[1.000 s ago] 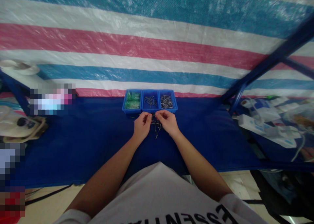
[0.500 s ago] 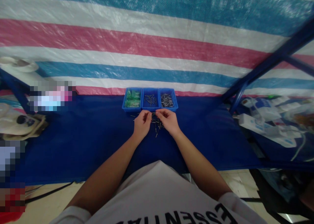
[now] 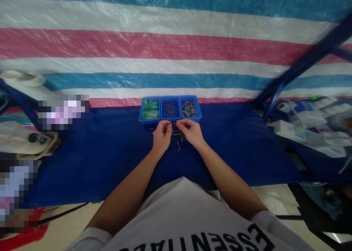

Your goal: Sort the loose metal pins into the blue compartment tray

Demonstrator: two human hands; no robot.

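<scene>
My left hand (image 3: 161, 137) and my right hand (image 3: 191, 133) face each other just in front of three joined blue bins. Both are closed in a pinch, with a thin metal pin (image 3: 173, 124) spanning the small gap between the fingertips. Below and between them, a loose pile of similar small metal pins (image 3: 178, 135) lies on the blue table, partly covered by the hands. Green-and-clear packets fill the left bin (image 3: 141, 113). Dark slim pins lie in the middle bin (image 3: 163, 116), and many shiny metal pins in the right bin (image 3: 200, 113).
The blue table (image 3: 233, 148) runs up to a striped plastic sheet (image 3: 176, 45). Clear plastic packages and white boxes (image 3: 310, 133) crowd the right side beside a blue metal frame (image 3: 299, 67). A white roll (image 3: 24, 84) and a beige basket (image 3: 46, 148) stand at left.
The view has shifted slightly, so the scene sits a little further right. The hands stay pinched close together, and the pin between them now shows more clearly.
</scene>
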